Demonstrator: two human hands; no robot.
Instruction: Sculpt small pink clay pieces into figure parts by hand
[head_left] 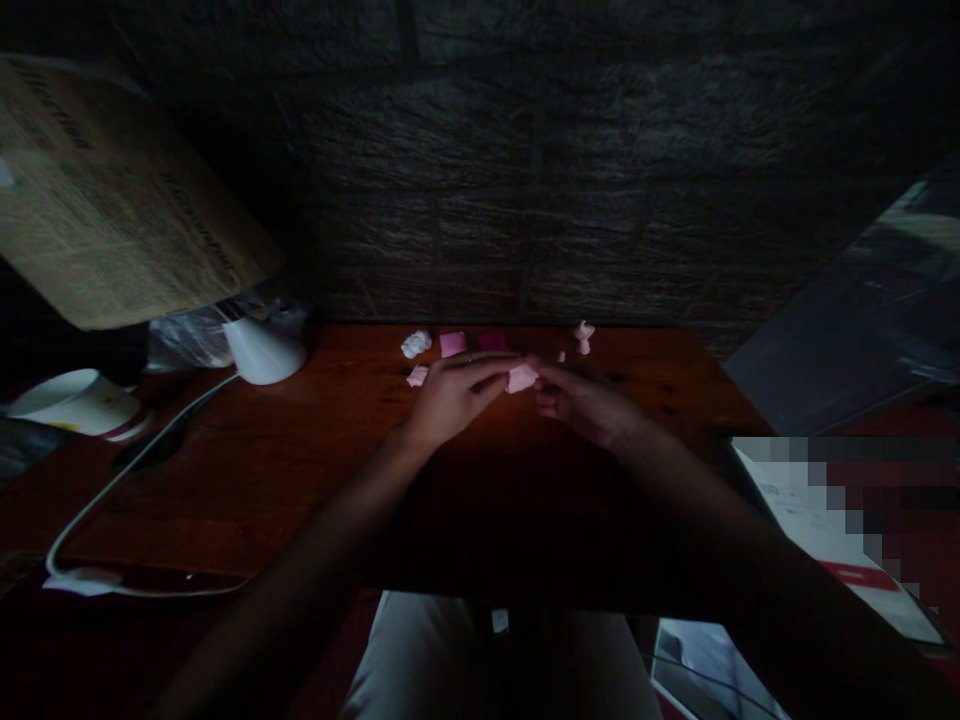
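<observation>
Between the fingertips of both hands is a pale pink lump (523, 377) that looks like modelling clay. My left hand (454, 398) pinches it from the left, with a ring on one finger. On the other side, my right hand (577, 402) has its fingers curled and pressed against the lump. Behind the hands lie a white lump (416, 344), a pink square piece (453, 345) and a magenta square piece (493, 342). A small pale pink piece (418, 376) rests left of my left hand. Beyond my right hand stands a pale pink shaped figure (584, 338), with a tiny piece (561, 357) near it.
The dark wooden table (300, 470) meets a textured block wall (465, 180). At left are a lamp with a white base (262, 352) and printed shade (127, 200), its cable (142, 450), and a paper cup (79, 400). Printed sheets (810, 520) lie at right.
</observation>
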